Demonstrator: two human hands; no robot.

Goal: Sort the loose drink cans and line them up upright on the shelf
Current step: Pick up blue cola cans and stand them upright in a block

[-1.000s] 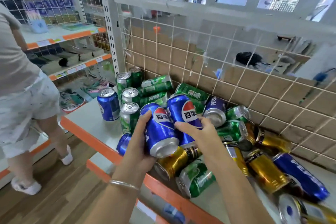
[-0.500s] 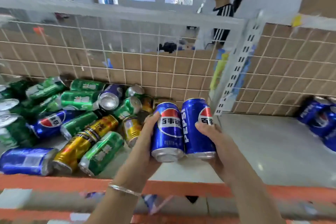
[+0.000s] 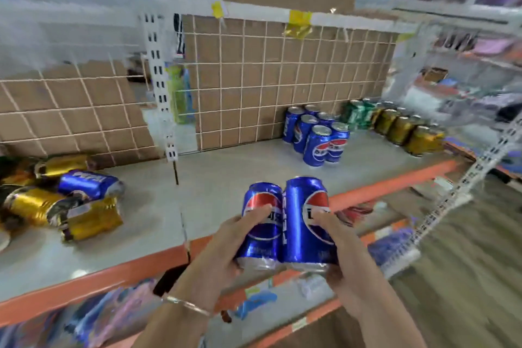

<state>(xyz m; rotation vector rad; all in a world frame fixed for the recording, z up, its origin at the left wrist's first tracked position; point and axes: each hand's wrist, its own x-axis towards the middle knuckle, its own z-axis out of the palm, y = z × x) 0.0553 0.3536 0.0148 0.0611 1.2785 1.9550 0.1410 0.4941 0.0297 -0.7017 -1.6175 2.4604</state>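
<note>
I carry two blue Pepsi cans side by side over the shelf's front edge. My left hand (image 3: 226,246) grips the left blue can (image 3: 261,234), and my right hand (image 3: 343,251) grips the right blue can (image 3: 306,212). Both cans are upright and touch each other. On the grey shelf (image 3: 226,178), at the far right, stand upright rows: several blue cans (image 3: 317,134), green cans (image 3: 358,114) and gold cans (image 3: 404,128). A loose pile of gold and blue cans (image 3: 65,195) lies on its side at the left.
A wire grid with brown cardboard (image 3: 268,79) backs the shelf. A white slotted upright (image 3: 162,87) divides the two bays. An orange rail (image 3: 395,183) edges the front. Lower shelves hold blurred goods. A person stands behind the grid at the top.
My view and both hands have swung right with the two blue cans, away from the loose pile. The sorted upright rows have come into sight at the right.
</note>
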